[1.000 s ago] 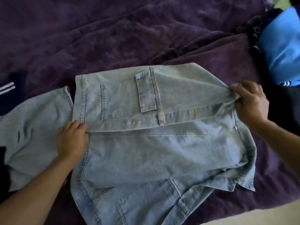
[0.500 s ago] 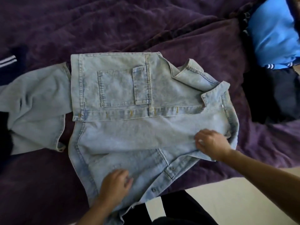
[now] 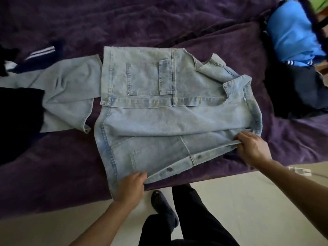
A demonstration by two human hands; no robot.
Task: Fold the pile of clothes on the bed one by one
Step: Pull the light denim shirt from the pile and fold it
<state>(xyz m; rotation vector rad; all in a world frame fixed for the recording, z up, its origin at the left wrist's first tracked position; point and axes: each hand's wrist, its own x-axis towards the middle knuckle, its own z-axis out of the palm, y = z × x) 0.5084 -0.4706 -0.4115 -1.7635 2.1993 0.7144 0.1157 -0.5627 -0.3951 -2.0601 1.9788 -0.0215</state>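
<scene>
Denim jacket [image 3: 177,121] is spread flat on the bed [image 3: 142,23], on the purple blanket, near the bed's front edge. Collar [image 3: 236,84] is to our right, hem to our left.

Far front panel [image 3: 186,77] is folded over the body, with its chest pocket [image 3: 149,79] facing up and its buttonhole edge running along the middle.

We're holding the near front panel [image 3: 150,153]:
- left hand [image 3: 130,188] grips the hem corner at the bed edge, fingers curled round the cloth
- right hand [image 3: 252,150] pinches the button placket [image 3: 209,154] at the collar end, fingers curled over the edge

The placket runs stretched between our two hands. Two metal buttons [image 3: 169,169] show on it.

One sleeve [image 3: 67,96] lies out past the hem to the left, creased. We can't tell how its end is folded.

Other clothes:
- left: navy garment [image 3: 38,54] with white stripes beyond the sleeve, and a black garment [image 3: 19,125] right against the sleeve
- right: blue garment [image 3: 291,32] and a dark garment [image 3: 291,93] nearer us, well apart from the jacket

Below the bed edge is pale floor [image 3: 248,201], with our black trouser leg [image 3: 188,210] and one dark slipper [image 3: 164,206] just beside it.
</scene>
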